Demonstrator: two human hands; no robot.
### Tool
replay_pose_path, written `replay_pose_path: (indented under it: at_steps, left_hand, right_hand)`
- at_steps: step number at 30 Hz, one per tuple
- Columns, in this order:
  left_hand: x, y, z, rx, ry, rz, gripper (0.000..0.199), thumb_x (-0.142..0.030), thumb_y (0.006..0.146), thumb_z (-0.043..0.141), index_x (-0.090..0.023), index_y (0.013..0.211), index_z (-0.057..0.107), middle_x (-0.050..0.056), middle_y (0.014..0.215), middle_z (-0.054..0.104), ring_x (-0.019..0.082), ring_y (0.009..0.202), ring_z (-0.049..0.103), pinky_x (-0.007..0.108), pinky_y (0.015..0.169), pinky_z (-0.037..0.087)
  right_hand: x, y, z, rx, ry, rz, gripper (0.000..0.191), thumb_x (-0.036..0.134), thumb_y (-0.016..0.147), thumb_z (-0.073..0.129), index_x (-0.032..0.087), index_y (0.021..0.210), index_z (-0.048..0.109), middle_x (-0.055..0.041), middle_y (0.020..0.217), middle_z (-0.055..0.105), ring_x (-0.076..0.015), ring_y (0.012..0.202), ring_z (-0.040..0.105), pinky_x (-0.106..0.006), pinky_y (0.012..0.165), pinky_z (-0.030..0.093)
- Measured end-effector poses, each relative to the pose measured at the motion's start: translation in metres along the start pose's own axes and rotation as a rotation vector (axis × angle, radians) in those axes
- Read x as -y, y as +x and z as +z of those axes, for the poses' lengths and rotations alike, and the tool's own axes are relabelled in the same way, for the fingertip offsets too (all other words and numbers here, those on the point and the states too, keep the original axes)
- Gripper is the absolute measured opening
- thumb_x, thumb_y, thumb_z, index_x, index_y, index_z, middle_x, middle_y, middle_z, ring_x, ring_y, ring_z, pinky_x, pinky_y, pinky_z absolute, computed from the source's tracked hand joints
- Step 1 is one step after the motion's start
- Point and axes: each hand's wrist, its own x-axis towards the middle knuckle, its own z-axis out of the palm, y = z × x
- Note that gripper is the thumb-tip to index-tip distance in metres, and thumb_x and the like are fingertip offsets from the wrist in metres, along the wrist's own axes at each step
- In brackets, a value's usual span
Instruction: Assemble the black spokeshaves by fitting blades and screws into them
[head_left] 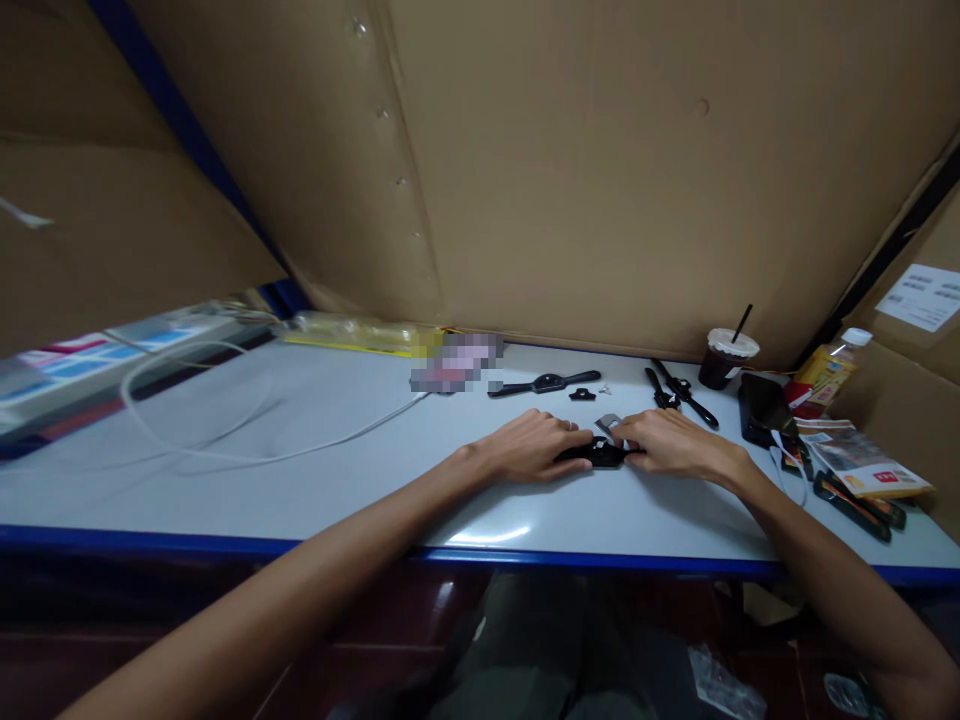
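Observation:
My left hand (540, 445) is closed round the left end of a black handled tool (604, 453) low over the white table. At the tool's right end is my right hand (664, 443), its fingers pinched on a small silver metal plate (606, 425) that stands against the tool's middle. Behind them lie a similar black tool (548, 382), a small black plate (582, 395) and tiny silver screws (606, 390). Two more black tools (679, 388) lie crossed farther right.
On the right stand an iced drink cup (727, 358) and a bottle (832, 370), near a black phone (765, 408), a packet (862, 458) and dark green-black tools (851, 505). A white cable (330, 443) crosses the table's left. Cardboard (570, 180) rises behind.

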Motion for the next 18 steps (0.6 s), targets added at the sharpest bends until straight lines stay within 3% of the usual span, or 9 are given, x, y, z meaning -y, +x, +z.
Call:
replay_pose_path:
  at_steps: [6,12,18]
  left_hand:
    - [-0.001,0.0,0.0,-0.003,0.006,-0.006,0.041,-0.053,0.105,0.037,-0.019,0.101,0.061,0.006,0.084,0.069,0.015,0.059,0.053,0.032,0.055,0.019]
    - [-0.001,0.0,0.0,-0.01,0.036,0.001,0.041,-0.052,0.105,0.037,-0.019,0.106,0.062,0.006,0.083,0.07,0.016,0.059,0.054,0.033,0.055,0.02]
    - [0.0,0.0,0.0,-0.035,0.029,0.005,0.042,-0.052,0.105,0.036,-0.02,0.104,0.063,0.005,0.081,0.07,0.016,0.058,0.053,0.033,0.055,0.021]
  right_hand:
    - [-0.002,0.0,0.001,-0.039,-0.022,0.017,0.014,0.014,0.083,0.058,0.021,0.089,0.068,-0.0042,0.085,0.072,-0.016,0.071,0.057,-0.029,0.062,0.027]
    - [0.004,0.008,0.006,-0.275,-0.006,0.045,0.017,0.028,0.099,0.056,0.021,0.101,0.071,-0.0034,0.091,0.073,-0.0146,0.072,0.057,-0.029,0.063,0.026]
    - [0.017,0.015,0.015,-0.24,-0.123,0.024,0.021,0.035,0.101,0.059,0.018,0.097,0.07,-0.0055,0.092,0.072,-0.0143,0.068,0.054,-0.03,0.061,0.023]
